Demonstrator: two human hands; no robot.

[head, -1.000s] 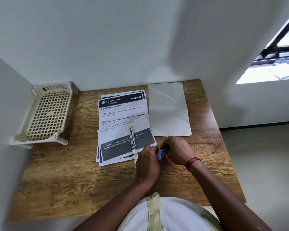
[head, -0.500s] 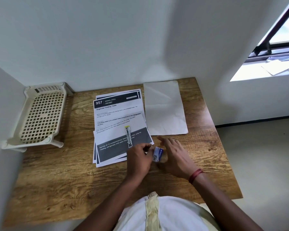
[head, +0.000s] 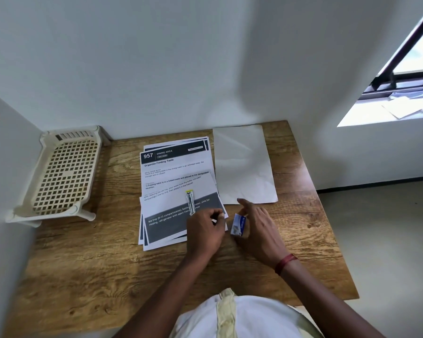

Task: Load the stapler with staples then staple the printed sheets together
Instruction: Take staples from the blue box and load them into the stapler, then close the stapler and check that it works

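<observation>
We curl our left grip (head: 205, 230), contents hidden; the stapler (head: 190, 202) lies just beyond it, long axis pointing away. Our right grip (head: 257, 228) spreads farther off.

Left hand (head: 205, 231) with fingers curled, right hand (head: 259, 228) beside it, fingers straight

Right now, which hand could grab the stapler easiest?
Left. The left hand sits on the printed sheets right at the stapler's near end; the right hand is further off, beside the small blue box.
</observation>
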